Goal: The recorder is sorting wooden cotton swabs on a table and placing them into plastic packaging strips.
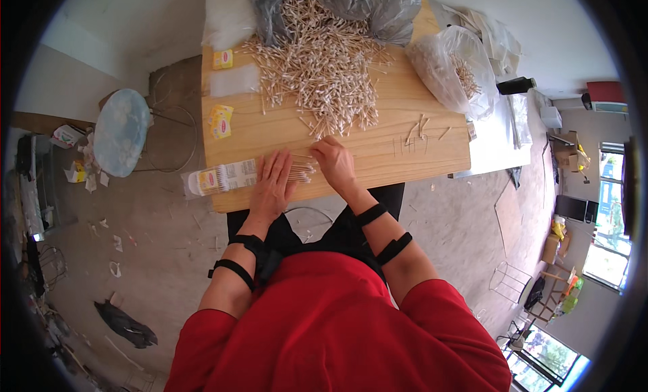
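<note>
My left hand (pixel 272 181) lies flat with its fingers stretched out, over the end of a clear plastic packet (pixel 239 174) and a small bundle of cotton swabs (pixel 302 172). More white swab tips show inside the packet's left end. Just right of the bundle, my right hand (pixel 334 165) is closed in a pinch, with a thin swab stick at its fingertips. Beyond both hands a large heap of loose cotton swabs (pixel 331 75) spreads over the wooden table (pixel 398 146).
A grey plastic bag (pixel 388 17) spills swabs at the back. At the right stands a clear bag (pixel 445 68) of swabs; several loose swabs (pixel 420 127) lie near pencil marks. Yellow labels (pixel 221 121) lie at the left. A round blue stool (pixel 121 132) stands beside the table.
</note>
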### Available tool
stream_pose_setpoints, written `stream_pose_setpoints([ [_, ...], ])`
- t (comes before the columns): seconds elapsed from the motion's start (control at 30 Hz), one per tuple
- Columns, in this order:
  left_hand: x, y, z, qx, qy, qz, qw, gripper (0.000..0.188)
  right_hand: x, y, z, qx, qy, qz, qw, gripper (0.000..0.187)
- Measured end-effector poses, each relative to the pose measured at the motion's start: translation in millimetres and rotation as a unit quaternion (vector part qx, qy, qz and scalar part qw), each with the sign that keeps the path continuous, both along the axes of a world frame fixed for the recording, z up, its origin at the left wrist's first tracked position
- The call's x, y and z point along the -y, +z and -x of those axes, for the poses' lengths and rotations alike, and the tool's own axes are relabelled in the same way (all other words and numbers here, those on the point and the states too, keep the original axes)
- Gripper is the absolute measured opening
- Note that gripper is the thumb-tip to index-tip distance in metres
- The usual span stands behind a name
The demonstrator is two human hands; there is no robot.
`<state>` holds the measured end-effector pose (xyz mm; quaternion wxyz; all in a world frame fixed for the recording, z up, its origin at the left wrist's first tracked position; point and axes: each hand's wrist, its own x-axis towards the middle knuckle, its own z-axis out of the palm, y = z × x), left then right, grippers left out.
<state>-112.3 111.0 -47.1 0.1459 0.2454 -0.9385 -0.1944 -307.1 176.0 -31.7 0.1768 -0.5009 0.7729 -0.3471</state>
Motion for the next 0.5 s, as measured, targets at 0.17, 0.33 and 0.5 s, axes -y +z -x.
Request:
stream_pose_setpoints([
  [0.17, 2, 2, -6, -0.071, 0.015, -0.078, 0.994, 0.084, -18, 10, -17, 0.000, -0.064, 0.018, 0.998, 0.011],
  [0.33, 16, 14, 0, -0.078, -0.004, -0.123, 0.989, 0.090, -22, 2, -27, -0.007, -0.024, 0.029, 0.999, 0.012],
  [0.5, 19, 19, -3, -0.057, -0.012, -0.093, 0.994, 0.087, -16, -6, -23, -0.048, -0.009, 0.026, 0.998, 0.006],
])
